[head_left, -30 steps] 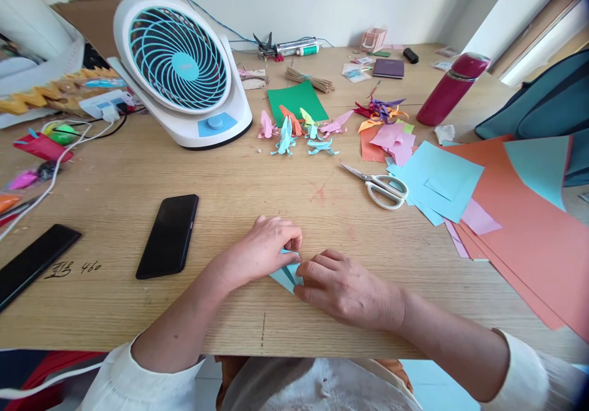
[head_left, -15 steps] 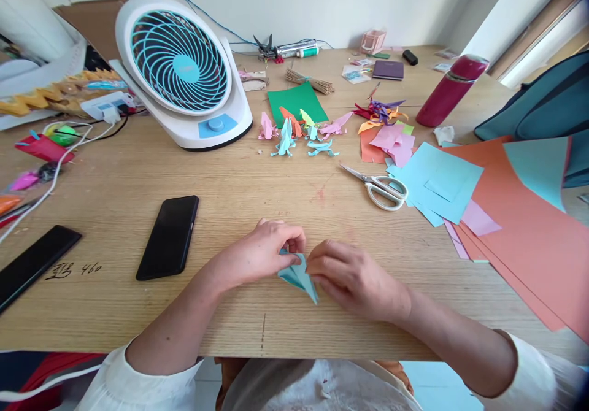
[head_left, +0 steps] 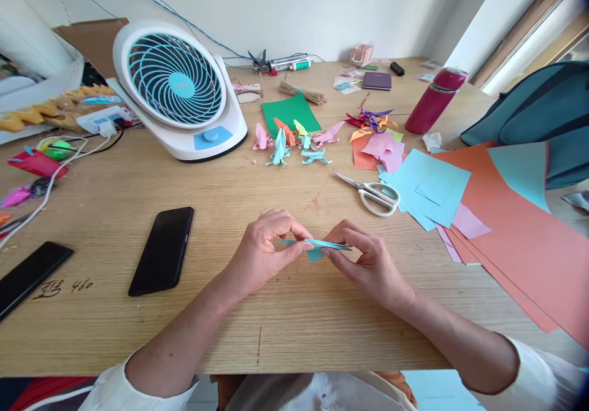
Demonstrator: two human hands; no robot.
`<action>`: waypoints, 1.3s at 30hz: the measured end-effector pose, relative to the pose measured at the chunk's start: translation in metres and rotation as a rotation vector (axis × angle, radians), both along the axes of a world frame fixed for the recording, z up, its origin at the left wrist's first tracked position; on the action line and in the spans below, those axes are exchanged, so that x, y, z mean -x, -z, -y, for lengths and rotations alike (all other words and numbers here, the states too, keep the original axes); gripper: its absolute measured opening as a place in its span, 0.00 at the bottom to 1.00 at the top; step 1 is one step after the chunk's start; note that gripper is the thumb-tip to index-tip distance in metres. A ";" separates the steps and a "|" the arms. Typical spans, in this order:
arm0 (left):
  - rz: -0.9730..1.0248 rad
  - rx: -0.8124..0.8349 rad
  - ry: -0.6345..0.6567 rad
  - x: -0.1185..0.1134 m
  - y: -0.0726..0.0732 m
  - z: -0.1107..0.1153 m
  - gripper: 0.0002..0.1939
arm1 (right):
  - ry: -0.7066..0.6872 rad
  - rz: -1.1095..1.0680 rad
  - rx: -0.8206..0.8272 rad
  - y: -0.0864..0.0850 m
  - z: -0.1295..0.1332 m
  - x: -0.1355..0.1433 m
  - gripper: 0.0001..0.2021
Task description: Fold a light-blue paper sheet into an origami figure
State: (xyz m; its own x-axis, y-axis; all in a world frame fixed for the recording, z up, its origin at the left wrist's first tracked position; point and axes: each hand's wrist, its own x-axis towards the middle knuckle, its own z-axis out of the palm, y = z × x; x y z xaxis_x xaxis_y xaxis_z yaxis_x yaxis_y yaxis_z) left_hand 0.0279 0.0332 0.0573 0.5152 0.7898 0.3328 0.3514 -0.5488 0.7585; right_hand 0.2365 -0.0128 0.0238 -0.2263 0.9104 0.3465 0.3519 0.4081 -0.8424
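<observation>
A folded piece of light blue paper (head_left: 317, 254) is held between both hands above the wooden table, its layered edge turned up toward me. My left hand (head_left: 271, 242) pinches it between thumb and fingers near its middle. Thumb and fingers of my right hand (head_left: 368, 261) grip its right part. Beyond the hands lie white-handled scissors (head_left: 380, 199), their blades pointing up and left. Farther back, several small folded paper figures (head_left: 278, 147) in blue, pink, orange and yellow stand by a green sheet (head_left: 292, 115).
Light blue sheets (head_left: 442, 172) and large orange sheets (head_left: 515, 233) cover the right side. A red flask (head_left: 435, 101) and a teal bag (head_left: 515, 116) stand behind them. At left are a white fan (head_left: 184, 92), a black phone (head_left: 162, 250) and another dark device (head_left: 32, 276).
The blue paper has been lifted and turned, from a pointed flap facing down to its thin layered edge. Both hands now pinch it. The camera view has shifted slightly.
</observation>
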 end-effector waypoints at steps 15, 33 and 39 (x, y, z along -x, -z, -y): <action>0.059 -0.133 -0.050 -0.007 0.010 0.010 0.02 | 0.136 0.153 -0.342 -0.002 0.001 0.001 0.07; 0.029 -0.328 -0.021 -0.009 0.020 0.011 0.02 | 0.104 0.123 -0.312 0.001 -0.001 0.001 0.02; 0.070 -0.322 -0.031 -0.009 0.018 0.011 0.04 | 0.120 0.114 -0.302 0.003 -0.005 -0.003 0.02</action>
State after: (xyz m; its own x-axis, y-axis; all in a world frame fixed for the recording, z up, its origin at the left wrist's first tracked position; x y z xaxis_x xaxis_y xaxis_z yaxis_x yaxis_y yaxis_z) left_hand 0.0371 0.0222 0.0393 0.4594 0.6535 0.6016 0.3252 -0.7540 0.5707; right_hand 0.2392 -0.0078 0.0213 -0.1763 0.7932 0.5830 0.4978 0.5828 -0.6424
